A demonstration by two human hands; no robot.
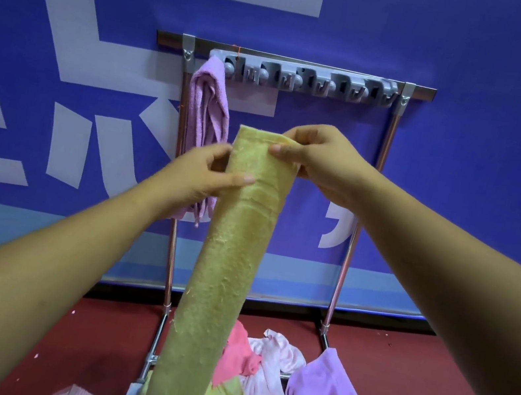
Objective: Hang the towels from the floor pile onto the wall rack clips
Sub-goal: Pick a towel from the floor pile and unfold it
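Left hand (200,173) and right hand (321,159) pinch the long yellow-green terry towel (230,261) at its top, its length hanging down below the grey plastic clip rack (307,82), the right grip nearer the rack.

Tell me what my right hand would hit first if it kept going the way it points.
The right hand pinches the yellow towel; past that, its line runs up-left to the hanging lilac towel, probably first, though depth is unclear.
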